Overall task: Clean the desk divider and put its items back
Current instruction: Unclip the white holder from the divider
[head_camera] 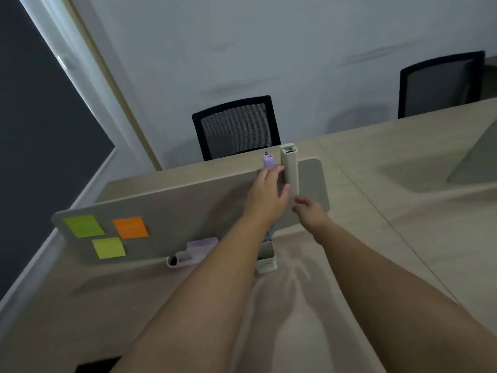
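My left hand [269, 189] reaches up to the top edge of the desk divider [172, 208]. Its fingers lie against the lower end of a small purple clip [268, 160] that stands on that edge, while the thumb stretches right and touches the side of a tall pale holder [290, 168] hung over the divider. I cannot tell whether the fingers actually pinch the clip or only rest on it. My right hand [309, 211] sits lower, just beside the bottom end of the holder, fingers loosely curled with the tips pointing toward it; I see nothing in it, and whether the tips touch the holder is unclear.

The divider is a grey panel standing across the light wooden desk [376, 238], with rounded corners. On its near face, toward the left end, three sticky notes are stuck: a green note [84, 225] at the upper left, an orange note [131, 227] to its right and a yellow-green note [109, 247] below and between them. At the foot of the panel, partly hidden by my left forearm, a white tray [177, 261] holds pale purple items, and a small white pen cup [266, 258] stands just right of that forearm.

Beyond the desk, a black mesh chair [236, 127] faces the wall, and a second chair [441, 83] stands farther right.
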`<state>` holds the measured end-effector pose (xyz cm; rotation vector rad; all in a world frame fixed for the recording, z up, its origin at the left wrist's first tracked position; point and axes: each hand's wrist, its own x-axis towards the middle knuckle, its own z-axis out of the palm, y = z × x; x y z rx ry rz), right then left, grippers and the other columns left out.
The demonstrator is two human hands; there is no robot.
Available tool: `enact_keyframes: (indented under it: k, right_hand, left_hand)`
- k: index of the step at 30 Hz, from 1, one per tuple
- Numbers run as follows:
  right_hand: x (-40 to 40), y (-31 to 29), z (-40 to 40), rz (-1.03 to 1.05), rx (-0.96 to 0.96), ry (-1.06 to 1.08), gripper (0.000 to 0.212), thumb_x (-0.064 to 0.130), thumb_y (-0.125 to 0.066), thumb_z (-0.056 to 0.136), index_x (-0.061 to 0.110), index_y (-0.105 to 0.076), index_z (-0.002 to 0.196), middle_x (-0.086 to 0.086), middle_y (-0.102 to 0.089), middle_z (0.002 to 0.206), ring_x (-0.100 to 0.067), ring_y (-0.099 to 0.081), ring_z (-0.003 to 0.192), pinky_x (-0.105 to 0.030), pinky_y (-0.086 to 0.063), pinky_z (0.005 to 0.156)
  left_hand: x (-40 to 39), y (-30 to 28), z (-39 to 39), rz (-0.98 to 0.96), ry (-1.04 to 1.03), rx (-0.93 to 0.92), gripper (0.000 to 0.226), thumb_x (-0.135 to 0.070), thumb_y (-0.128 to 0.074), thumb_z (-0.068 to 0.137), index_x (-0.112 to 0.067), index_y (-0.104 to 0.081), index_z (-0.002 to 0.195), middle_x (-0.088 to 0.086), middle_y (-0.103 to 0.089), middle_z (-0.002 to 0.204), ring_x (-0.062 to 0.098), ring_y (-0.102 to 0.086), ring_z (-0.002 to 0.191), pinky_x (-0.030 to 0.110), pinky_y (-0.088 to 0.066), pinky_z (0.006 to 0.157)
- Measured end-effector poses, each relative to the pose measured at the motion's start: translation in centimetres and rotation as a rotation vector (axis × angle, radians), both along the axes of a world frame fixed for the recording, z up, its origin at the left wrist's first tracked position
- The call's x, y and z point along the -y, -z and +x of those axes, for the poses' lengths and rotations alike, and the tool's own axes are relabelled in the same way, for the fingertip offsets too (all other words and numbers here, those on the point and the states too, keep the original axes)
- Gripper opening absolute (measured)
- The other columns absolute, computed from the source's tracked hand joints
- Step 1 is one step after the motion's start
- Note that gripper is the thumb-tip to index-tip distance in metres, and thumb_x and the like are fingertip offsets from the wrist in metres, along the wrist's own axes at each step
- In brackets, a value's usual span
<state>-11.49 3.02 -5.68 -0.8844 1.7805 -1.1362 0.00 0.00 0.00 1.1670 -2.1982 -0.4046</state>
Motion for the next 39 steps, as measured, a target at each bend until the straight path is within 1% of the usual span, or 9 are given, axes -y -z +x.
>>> enact_keyframes:
  k: [2,4,7,12,17,22,28,35,39]
  right_hand:
    - [1.2,0.0,-0.3,-0.048,0.256,0.065,0.043,0.013,-0.045,0.092,0.003,-0.047,0.134,-0.016,-0.062,0.096,-0.026,-0.056,0.079,-0.031,-0.045,0.066]
    - [2.1,-0.4,-0.4,-0.049,0.474,0.113,0.042,0.016,-0.038,0.096,-0.001,-0.045,0.133,-0.024,-0.063,0.095,-0.038,-0.06,0.09,-0.042,-0.049,0.079]
    - [3.1,-0.9,-0.9,-0.104,0.822,0.165,0.041,0.025,-0.037,0.099,0.005,-0.042,0.135,-0.017,-0.06,0.092,-0.036,-0.06,0.108,-0.038,-0.048,0.088]
    - [4.6,-1.3,-2.2,-0.18,1.014,0.248,0.036,0.025,-0.048,0.097,0.001,-0.05,0.124,-0.02,-0.058,0.095,-0.027,-0.06,0.079,-0.034,-0.054,0.081]
    - [4.3,-2.7,-3.9,-0.341,1.063,0.261,0.039,0.015,-0.05,0.096,-0.007,-0.048,0.128,-0.024,-0.059,0.119,-0.032,-0.059,0.111,-0.039,-0.046,0.103]
    - [2.6,-5.1,-6.2,-0.536,1.014,0.391,0.034,0.004,-0.055,0.091,-0.007,-0.051,0.123,-0.016,-0.06,0.105,-0.017,-0.062,0.081,-0.017,-0.056,0.063]
    - [-3.9,-3.8,-9.4,-0.551,0.937,0.477,0.04,-0.004,-0.068,0.08,-0.007,-0.057,0.118,-0.015,-0.067,0.097,-0.021,-0.068,0.08,-0.025,-0.058,0.081]
    - [-14.5,4.7,-10.1,-0.311,0.757,0.591,0.037,-0.007,-0.067,0.08,-0.012,-0.057,0.115,-0.015,-0.066,0.093,-0.022,-0.066,0.085,-0.032,-0.054,0.091]
    - [-20.0,10.7,-10.0,-0.113,0.635,0.651,0.037,-0.003,-0.069,0.079,-0.011,-0.059,0.114,-0.017,-0.067,0.088,-0.025,-0.064,0.08,-0.034,-0.054,0.089]
  left_hand:
    - [0.9,-0.9,-1.4,-0.008,-0.077,-0.121,0.049,-0.031,-0.056,0.093,-0.022,-0.043,0.139,0.0,-0.048,0.135,0.02,-0.058,0.108,0.038,-0.054,0.089]
    - [1.7,-2.0,-2.9,-0.018,-0.108,-0.15,0.057,-0.034,-0.059,0.092,-0.021,-0.037,0.144,0.001,-0.045,0.139,0.021,-0.058,0.111,0.038,-0.053,0.093]
    - [3.2,-2.8,-4.6,0.012,-0.103,-0.103,0.063,-0.038,-0.06,0.093,-0.019,-0.034,0.148,0.003,-0.041,0.145,0.022,-0.05,0.125,0.038,-0.046,0.102]
    - [4.6,-3.8,-6.1,-0.033,-0.126,-0.048,0.042,-0.031,-0.059,0.093,-0.021,-0.055,0.133,0.004,-0.056,0.132,0.024,-0.054,0.118,0.037,-0.045,0.099]
    - [4.2,-4.5,-6.4,-0.013,-0.088,-0.194,0.035,-0.028,-0.067,0.087,-0.024,-0.06,0.121,0.001,-0.061,0.121,0.02,-0.06,0.106,0.036,-0.051,0.093]
    - [2.2,-4.9,-6.0,0.132,-0.081,-0.453,0.027,-0.03,-0.073,0.083,-0.023,-0.064,0.107,-0.003,-0.069,0.108,0.014,-0.067,0.093,0.028,-0.055,0.081]
    - [-2.8,-0.7,-4.7,0.442,-0.053,-0.641,0.047,-0.022,-0.081,0.077,-0.024,-0.048,0.11,-0.004,-0.066,0.106,0.009,-0.066,0.088,0.025,-0.054,0.08]
    - [-11.3,10.5,-4.3,0.765,0.037,-0.444,0.051,0.004,-0.079,0.073,-0.018,-0.058,0.113,0.003,-0.066,0.102,0.011,-0.064,0.073,0.013,-0.054,0.066]
    - [-15.9,15.7,-3.9,0.801,0.052,-0.174,0.05,0.001,-0.082,0.07,-0.006,-0.065,0.116,0.001,-0.065,0.099,0.011,-0.063,0.07,0.005,-0.048,0.059]
